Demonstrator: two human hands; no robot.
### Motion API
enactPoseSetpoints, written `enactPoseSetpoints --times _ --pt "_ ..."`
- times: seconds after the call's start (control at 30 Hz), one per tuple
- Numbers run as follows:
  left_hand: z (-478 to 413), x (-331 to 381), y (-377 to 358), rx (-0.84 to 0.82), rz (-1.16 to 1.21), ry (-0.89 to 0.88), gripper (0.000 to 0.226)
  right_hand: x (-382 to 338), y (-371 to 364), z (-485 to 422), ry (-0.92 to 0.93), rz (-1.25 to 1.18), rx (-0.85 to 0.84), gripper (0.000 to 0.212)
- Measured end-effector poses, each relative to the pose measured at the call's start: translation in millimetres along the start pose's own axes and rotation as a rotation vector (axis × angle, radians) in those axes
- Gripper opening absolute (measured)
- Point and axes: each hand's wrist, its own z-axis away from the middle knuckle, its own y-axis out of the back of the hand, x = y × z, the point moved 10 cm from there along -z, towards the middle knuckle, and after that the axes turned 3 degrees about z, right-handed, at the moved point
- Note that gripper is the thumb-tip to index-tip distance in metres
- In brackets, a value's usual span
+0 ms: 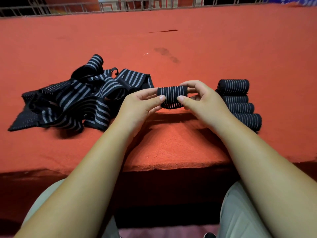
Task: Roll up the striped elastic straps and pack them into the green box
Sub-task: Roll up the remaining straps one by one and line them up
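Red felt covers the tabletop (171,145), and just above it both hands hold one striped roll (172,93) between them. The left hand (137,107) pinches its left end and the right hand (204,103) its right end, thumbs on the near face and fingers curled behind. A short tail of strap seems to hang under the roll, so the winding looks not quite closed.

The main risk is spring-back. The strap is elastic, and if either thumb eases before the tail is pressed down, the coil would likely loosen or telescope sideways.

Four finished rolls (240,105) lie side by side just right of the right hand; a careless set-down could nudge them apart. The heap of loose straps (77,100) to the left is tangled, so pulling one may drag others. No green box is in view, so packing means reaching outside the frame.
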Motion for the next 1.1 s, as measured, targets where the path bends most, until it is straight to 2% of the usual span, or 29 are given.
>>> enactPoseSetpoints --times 0.2,0.6,1.1 --pt "3.1 10.0 -34.1 -0.026 -0.039 -0.025 0.028 -3.1 38.6 13.9 0.001 0.072 0.114 0.043" --pt "-27.4 1.2 -139.4 -0.097 -0.116 -0.007 0.029 32.0 139.4 26.7 -0.115 0.08 0.351 0.035" --pt "-37.3 -46.7 -185.5 -0.034 -0.162 0.019 0.027 73.7 171.9 23.5 -0.297 0.257 0.395 0.032"
